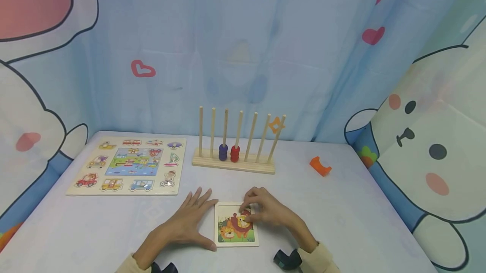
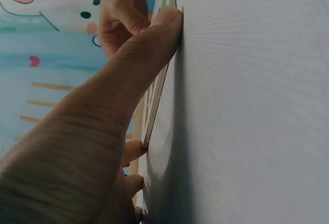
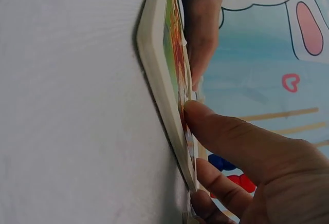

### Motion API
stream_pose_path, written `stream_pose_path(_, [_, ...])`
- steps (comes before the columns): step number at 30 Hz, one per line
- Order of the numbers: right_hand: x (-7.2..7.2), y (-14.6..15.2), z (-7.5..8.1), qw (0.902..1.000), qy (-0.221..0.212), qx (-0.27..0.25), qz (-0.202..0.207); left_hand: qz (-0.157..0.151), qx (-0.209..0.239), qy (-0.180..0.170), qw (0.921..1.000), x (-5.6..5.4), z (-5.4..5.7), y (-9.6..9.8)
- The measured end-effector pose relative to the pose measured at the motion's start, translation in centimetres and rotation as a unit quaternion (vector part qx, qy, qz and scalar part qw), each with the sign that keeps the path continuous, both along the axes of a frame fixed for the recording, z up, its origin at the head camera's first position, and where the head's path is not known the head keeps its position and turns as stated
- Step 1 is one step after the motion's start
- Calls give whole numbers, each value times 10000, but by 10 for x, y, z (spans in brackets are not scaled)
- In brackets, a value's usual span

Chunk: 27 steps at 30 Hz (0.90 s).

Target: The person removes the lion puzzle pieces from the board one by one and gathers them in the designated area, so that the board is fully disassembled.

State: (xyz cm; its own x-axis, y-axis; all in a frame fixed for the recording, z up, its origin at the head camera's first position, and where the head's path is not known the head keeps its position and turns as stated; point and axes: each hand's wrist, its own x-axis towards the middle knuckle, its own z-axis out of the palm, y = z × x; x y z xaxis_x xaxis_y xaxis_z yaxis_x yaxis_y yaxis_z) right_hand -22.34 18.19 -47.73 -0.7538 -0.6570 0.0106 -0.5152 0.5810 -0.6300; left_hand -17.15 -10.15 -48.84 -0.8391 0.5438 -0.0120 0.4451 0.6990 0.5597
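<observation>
A small square lion puzzle [image 1: 236, 244] in a pale wooden frame lies flat on the white table. My left hand [image 1: 190, 218] is spread along its left side, fingers straight, with the thumb at the lower left corner and the index fingertip near the upper left corner. From the right, my right hand [image 1: 267, 207] reaches over the upper right part, its fingers curled and its thumb [image 3: 226, 134] down on the picture. Between thumb and fingertips shows a reddish-brown puzzle piece [image 1: 247, 212], partly hidden by the hand.
Behind the puzzle stands a wooden peg rack [image 1: 233, 165] with dark blue beads [image 1: 222, 152] and red beads [image 1: 235, 154] on two pegs. A vehicle picture board [image 1: 125, 193] lies at the left, an orange curved block [image 1: 320, 166] at the right. A blue curtain [image 1: 243, 53] hangs behind.
</observation>
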Motion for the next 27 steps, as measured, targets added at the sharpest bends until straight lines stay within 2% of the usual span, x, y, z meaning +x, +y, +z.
stream_pose_path(13, [5,-2,3,9997,239,61,93,0,7,2,10000,1,3,1])
stream_pose_path(21, [6,-4,3,9996,119,245,-88,20,-1,-35,10000,2,4,1])
stream_pose_path(27, [7,-5,3,9995,201,226,-55,26,-43,-68,10000,2,5,1])
